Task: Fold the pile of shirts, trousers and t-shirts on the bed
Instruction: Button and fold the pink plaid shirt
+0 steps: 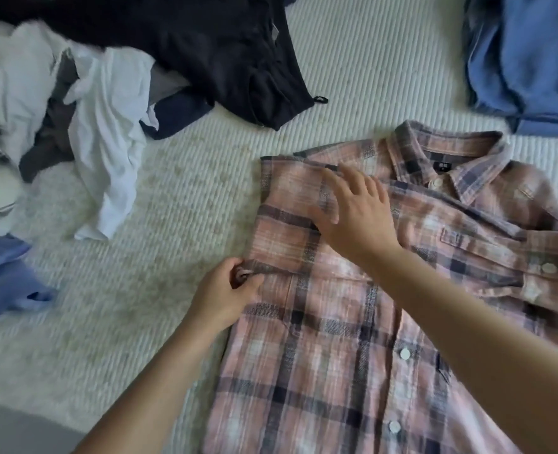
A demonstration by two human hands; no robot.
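A pink and navy plaid shirt [353,339] lies front up on the bed, buttoned, collar at the far right. Both sleeves are folded across the chest. My left hand [225,296] pinches the cuff of the left sleeve at the shirt's left edge. My right hand [356,208] lies flat with spread fingers on the folded left shoulder, just below the collar. The unfolded pile sits at the far left: white garments [107,132], a black garment [221,50] and a light blue one [5,280].
The bed has a cream ribbed cover [159,224]. Blue folded clothing [533,60] lies at the far right corner. A grey strip of floor or bed edge [15,430] shows at the bottom left.
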